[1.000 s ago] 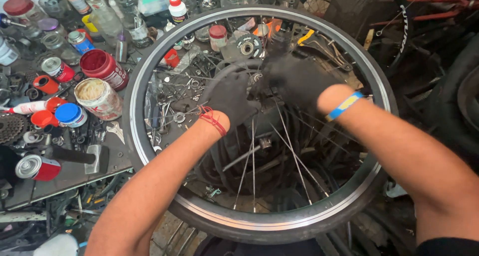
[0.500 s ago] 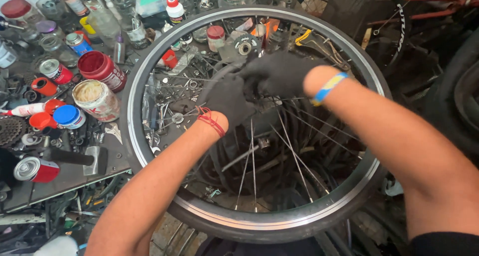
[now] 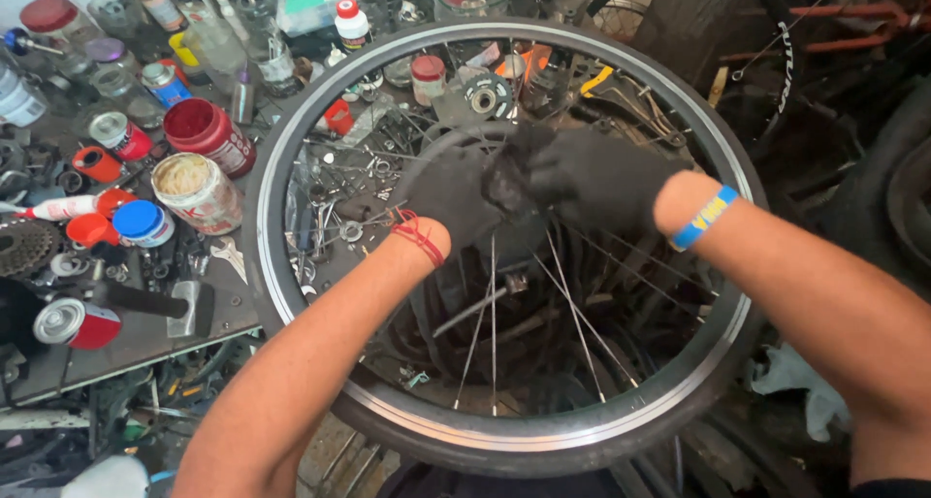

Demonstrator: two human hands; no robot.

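Observation:
A bicycle wheel with a silver rim (image 3: 291,294) and thin spokes (image 3: 577,323) lies flat in front of me, partly over a cluttered bench. Both my hands wear black gloves and meet at the wheel's centre. My left hand (image 3: 451,192), with a red string at the wrist, and my right hand (image 3: 592,178), with a blue and yellow wristband, are closed from either side on a dark lump at the hub (image 3: 506,180). The gloves hide the hub itself, so its details cannot be made out.
The bench at left holds a red tin (image 3: 206,129), an open can of pale paste (image 3: 194,190), a blue cap (image 3: 143,219), a spray can (image 3: 73,323), a sprocket cluster (image 3: 24,246) and several bottles. Loose metal parts lie under the spokes. Another wheel (image 3: 776,62) and tyres crowd the right.
My right hand went up and left over the hub, then came back down and right. The left hand and the wheel have hardly moved.

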